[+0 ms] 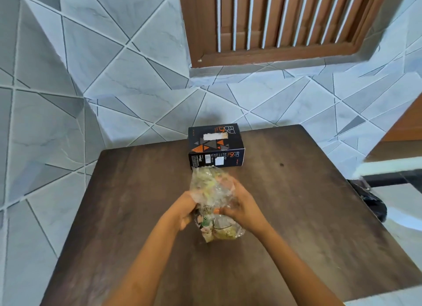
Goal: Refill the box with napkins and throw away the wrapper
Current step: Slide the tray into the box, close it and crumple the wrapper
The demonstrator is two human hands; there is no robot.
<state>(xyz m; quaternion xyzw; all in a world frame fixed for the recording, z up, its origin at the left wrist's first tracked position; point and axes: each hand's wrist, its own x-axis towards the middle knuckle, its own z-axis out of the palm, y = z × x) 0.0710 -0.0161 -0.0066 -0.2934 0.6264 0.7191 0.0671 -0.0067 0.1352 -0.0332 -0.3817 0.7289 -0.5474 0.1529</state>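
Both hands are on the crinkly clear wrapper (213, 205) just above the dark wood bench (308, 214): left hand (186, 211) has a closed grip on its left side, right hand (239, 205) pinches the right; the dark box (215, 146) sits just behind, white napkin showing in its top slot

The box (215, 146) sits at the table's (308, 214) far edge; the wrapper (213, 191) lies just before it, between both hands.

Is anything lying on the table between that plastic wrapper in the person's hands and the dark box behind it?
Nothing visible: the wrapper, held by both hands, sits just in front of the box, only bare table nearby.
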